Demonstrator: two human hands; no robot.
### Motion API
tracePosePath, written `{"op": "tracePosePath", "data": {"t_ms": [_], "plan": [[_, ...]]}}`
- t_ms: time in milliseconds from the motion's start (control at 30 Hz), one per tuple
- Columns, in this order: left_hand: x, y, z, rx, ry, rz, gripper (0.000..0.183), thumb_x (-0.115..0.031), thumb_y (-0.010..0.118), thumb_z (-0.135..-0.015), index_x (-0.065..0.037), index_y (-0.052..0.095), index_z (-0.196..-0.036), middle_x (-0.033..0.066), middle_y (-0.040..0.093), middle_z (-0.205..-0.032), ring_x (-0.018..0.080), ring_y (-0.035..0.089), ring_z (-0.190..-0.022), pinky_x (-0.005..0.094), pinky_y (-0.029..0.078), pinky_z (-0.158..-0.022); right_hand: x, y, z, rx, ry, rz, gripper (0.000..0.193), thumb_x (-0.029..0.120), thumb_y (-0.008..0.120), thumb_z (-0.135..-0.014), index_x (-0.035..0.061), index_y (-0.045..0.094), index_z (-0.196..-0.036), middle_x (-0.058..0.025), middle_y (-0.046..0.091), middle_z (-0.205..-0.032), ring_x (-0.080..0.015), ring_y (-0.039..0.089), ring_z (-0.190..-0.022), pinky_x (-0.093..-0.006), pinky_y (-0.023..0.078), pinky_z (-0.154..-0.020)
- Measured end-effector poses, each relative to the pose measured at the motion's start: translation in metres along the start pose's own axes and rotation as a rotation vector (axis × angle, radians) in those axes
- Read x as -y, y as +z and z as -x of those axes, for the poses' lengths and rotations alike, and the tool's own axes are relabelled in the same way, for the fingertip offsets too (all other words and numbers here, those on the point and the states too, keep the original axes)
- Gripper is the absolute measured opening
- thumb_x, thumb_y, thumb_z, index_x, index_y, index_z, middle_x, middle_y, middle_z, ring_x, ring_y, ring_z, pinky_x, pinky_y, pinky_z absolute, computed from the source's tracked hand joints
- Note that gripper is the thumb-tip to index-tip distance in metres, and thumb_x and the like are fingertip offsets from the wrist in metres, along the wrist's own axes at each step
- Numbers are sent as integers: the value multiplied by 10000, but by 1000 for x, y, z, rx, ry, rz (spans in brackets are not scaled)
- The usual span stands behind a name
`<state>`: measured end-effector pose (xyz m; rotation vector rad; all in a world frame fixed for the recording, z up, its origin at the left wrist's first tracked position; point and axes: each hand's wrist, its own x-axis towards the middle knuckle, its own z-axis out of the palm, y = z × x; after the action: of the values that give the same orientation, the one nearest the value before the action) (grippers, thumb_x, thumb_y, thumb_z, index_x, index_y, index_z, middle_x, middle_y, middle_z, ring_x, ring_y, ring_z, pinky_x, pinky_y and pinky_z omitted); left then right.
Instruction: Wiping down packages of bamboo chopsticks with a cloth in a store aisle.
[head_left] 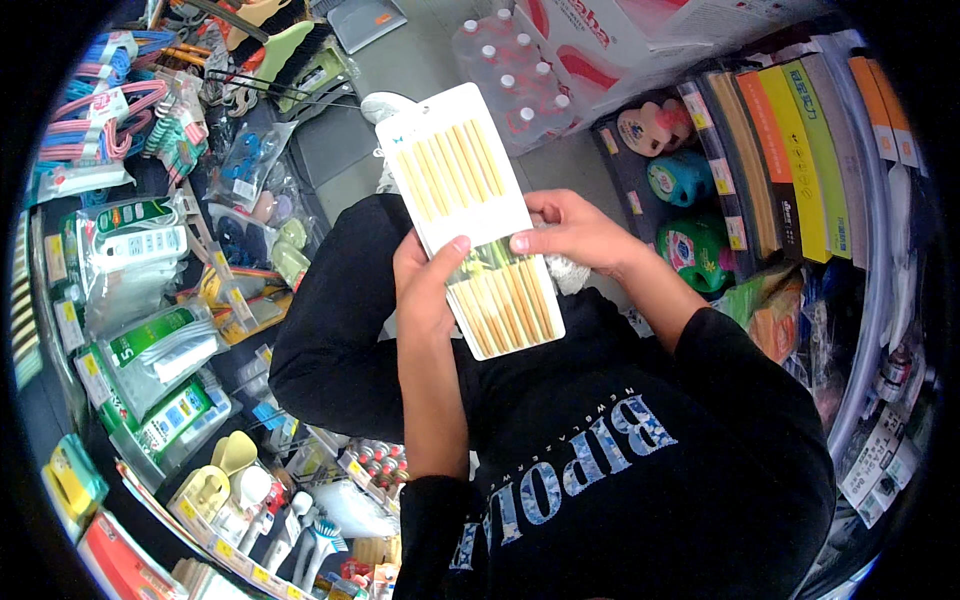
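Note:
A white card pack of wooden chopsticks (490,215) is held up over my lap, tilted with its upper end toward the left. The pale sticks lie side by side along it, and a band with a green leafy picture crosses it below the middle. My left hand (425,275) grips the left edge, thumb on the front. On the right edge my right hand (575,230) pinches the pack, thumb on the front and the other fingers partly hidden behind. Just below my right hand shows a whitish, rough-textured thing (568,272) that I cannot make out.
Left shelves hold clothes hangers (110,115), bagged goods (135,250) and kitchen utensils (235,470). Detergent bottles (695,250) stand on the right shelf. Wrapped bottles (510,75) and a red-and-white carton (610,50) sit ahead, near a grey dustpan (365,22).

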<state>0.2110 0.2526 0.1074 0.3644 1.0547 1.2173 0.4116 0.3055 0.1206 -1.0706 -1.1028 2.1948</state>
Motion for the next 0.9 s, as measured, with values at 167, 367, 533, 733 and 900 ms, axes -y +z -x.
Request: {"op": "tracePosePath", "data": {"t_ms": [167, 367, 533, 733, 900], "plan": [[-17, 1, -16, -69, 71, -30, 385, -39, 581, -863, 111, 498, -1207, 204, 631, -1105, 270, 657, -961, 374, 529, -866, -21, -25, 3, 182, -31, -116, 567, 266, 688, -873, -45, 472, -1295, -88, 680, -986, -113, 639, -842, -250, 508, -738], [-32, 9, -38, -186, 231, 239, 389, -28, 566, -895, 105, 460, -1246, 186, 587, -1172, 245, 622, -1026, 357, 507, -900, -50, -1, 20, 227, 12, -369, 833, 293, 780, -776, 24, 331, -1424, -99, 514, -1351, -174, 572, -1111, -311, 481, -924], [-13, 29, -47, -231, 382, 197, 472, -31, 542, -893, 80, 393, -1327, 183, 531, -1258, 256, 565, -1129, 391, 459, -979, -45, 21, -3, -54, -106, -679, 614, 239, 682, -872, 0, 408, -1367, -117, 557, -1298, -195, 594, -1110, -339, 472, -962], [17, 5, -49, -130, 404, 285, 581, -110, 575, -841, 42, 368, -1363, 179, 498, -1301, 277, 530, -1176, 413, 422, -1021, -23, 22, -7, -265, -169, -507, 567, 115, 781, -777, -35, 499, -1244, -120, 614, -1197, -192, 587, -1092, -330, 461, -956], [19, -4, -35, 4, 362, 476, 673, -203, 639, -769, 12, 406, -1362, 134, 528, -1304, 291, 506, -1220, 448, 382, -1067, -32, 26, -2, -384, -329, -265, 627, 100, 838, -709, -15, 493, -1220, -73, 620, -1136, -148, 579, -1062, -317, 459, -946]]}}
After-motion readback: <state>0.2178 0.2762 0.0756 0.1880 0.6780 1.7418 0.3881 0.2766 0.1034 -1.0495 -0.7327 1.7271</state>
